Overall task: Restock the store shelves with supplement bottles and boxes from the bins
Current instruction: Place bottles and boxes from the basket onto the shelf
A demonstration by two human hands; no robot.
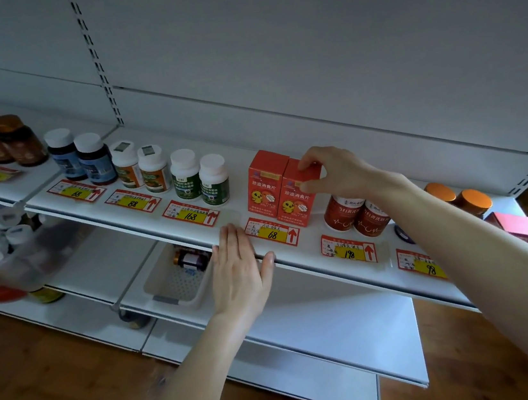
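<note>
Upper shelf (240, 182), white metal, holds stock in pairs, each pair behind a red-and-yellow price tag. From the left:
- blue-labelled bottles (96, 161) with white caps
- green-labelled bottles (185, 176)
- two red boxes
- red-labelled bottles (371, 219)
- orange-capped bottles (472, 201) at the far right

The right forearm crosses in front of the red-labelled bottles and hides their caps. On the lower shelf sits a white perforated basket (179, 284) with one dark bottle (191, 259) lying in it. At the far left is a blurred clear bin (19, 262) of white-capped bottles. The floor (44, 379) is wood.

Left hand (240, 270): palm down, fingers straight and together. Fingertips are at the shelf's front edge, just left of the "68" tag (273, 232), and the thumb is against the lip. It holds nothing.

Right hand (336, 170): thumb and fingers pinch the top right corner of the right red box (295, 195).

That box is upright behind the "68" tag and touches the left red box (262, 183). Cannot tell whether its base rests fully on the shelf. Both boxes are orange-red, with a yellow cartoon chick and white characters on the front.
</note>
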